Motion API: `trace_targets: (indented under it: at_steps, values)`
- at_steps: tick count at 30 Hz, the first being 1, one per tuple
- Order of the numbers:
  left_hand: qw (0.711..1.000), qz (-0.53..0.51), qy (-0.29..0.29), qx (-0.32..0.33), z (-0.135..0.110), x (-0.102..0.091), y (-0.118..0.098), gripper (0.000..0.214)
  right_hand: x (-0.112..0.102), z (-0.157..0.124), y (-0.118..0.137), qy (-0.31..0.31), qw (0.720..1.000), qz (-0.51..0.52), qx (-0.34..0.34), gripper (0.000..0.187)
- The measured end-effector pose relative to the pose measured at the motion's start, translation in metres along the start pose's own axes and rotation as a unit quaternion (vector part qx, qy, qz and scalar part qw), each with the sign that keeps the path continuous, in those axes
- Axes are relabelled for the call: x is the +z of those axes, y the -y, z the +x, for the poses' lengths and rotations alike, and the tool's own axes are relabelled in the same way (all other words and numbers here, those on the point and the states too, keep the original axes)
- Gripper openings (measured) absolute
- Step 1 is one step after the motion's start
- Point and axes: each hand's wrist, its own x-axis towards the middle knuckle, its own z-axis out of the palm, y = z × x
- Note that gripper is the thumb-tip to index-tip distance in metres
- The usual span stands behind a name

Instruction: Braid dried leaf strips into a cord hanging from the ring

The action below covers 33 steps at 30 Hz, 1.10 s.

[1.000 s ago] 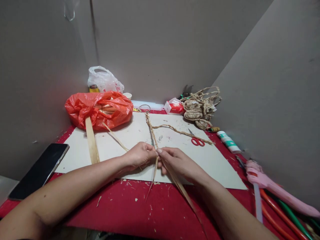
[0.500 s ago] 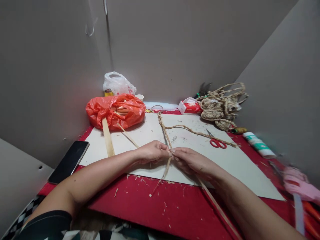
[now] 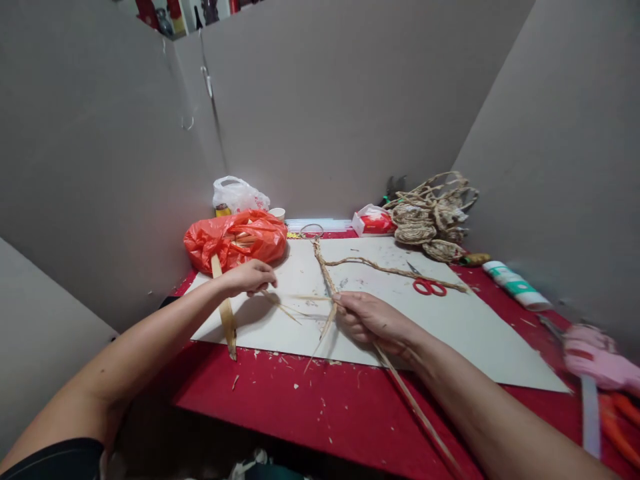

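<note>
My right hand (image 3: 370, 320) is closed in a pinch on the near end of a braided straw rope (image 3: 323, 267) that runs away across a white board (image 3: 475, 333). Loose straw ends stick out below the pinch, and one long flat strip (image 3: 415, 413) trails back under my right forearm. My left hand (image 3: 250, 277) is off to the left near a red plastic bag (image 3: 235, 237). Its fingers are curled on a thin straw strip (image 3: 283, 310) that lies across the board towards my right hand.
A wide flat strip (image 3: 227, 317) pokes out of the red bag. Red scissors (image 3: 429, 287), coils of braided rope (image 3: 430, 220), a red packet (image 3: 373, 221), a white bag (image 3: 237, 195), a glue tube (image 3: 515, 285) and a pink tool (image 3: 600, 357) lie around. Straw scraps litter the red cloth (image 3: 300, 407).
My left hand has left the rope end and moved left towards the red bag, taking a thin strip. My right hand stays pinched on the rope. The camera has shifted.
</note>
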Motion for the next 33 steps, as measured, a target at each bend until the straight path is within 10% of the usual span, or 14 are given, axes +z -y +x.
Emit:
trace_targets:
  at_steps: [6,16,23,29,33]
  values:
    - [0.954,0.100,-0.267,-0.093,0.004,-0.030,0.045,0.041,-0.001,0.002,0.000,0.012,1.000,0.009,-0.002,0.030]
    - [0.928,-0.035,-0.370,-0.008,0.021,-0.001,0.049,0.021,0.000,0.000,0.002,0.007,1.000,0.004,0.001,0.035]
    - [0.938,-0.258,-0.213,0.093,-0.014,0.012,0.009,0.025,0.001,0.000,0.002,0.013,1.000,0.007,0.007,0.033]
    - [0.985,-0.128,-0.048,0.102,-0.024,0.034,-0.026,0.016,0.000,0.002,0.000,0.020,1.000,0.009,0.001,0.033]
    - [0.986,-0.030,-0.040,0.157,-0.015,0.057,-0.021,0.014,-0.002,0.004,-0.002,0.022,1.000,0.010,0.007,0.033]
